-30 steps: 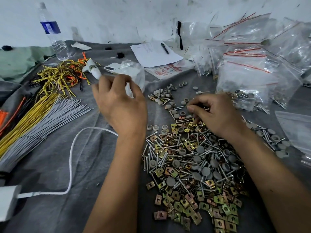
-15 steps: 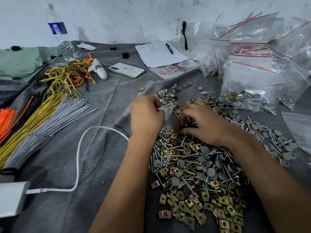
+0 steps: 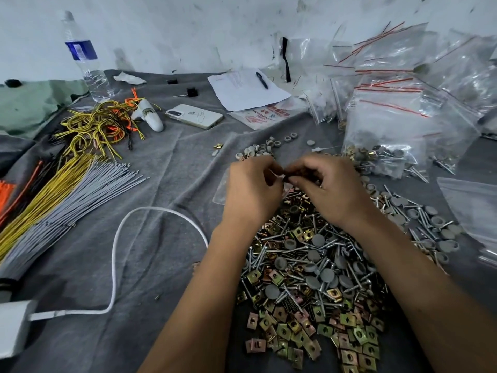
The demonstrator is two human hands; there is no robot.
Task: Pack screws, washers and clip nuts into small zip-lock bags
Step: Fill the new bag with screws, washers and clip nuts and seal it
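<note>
Both hands meet mid-frame: left hand pinches a small clear bag, right hand pinches small parts at its mouth. Filled bags upper right; big loose pile remains, lots left.

A mixed heap of screws, grey round-headed washers and brass-coloured square clip nuts is spread over the grey cloth, the clip nuts being gathered mostly at the near edge. A small clear zip-lock bag is seen just beyond the heap (largely hidden, so its contents cannot be told). Filled bags with red seal strips are piled at the far right, screws and washers being visible through the plastic.
</note>
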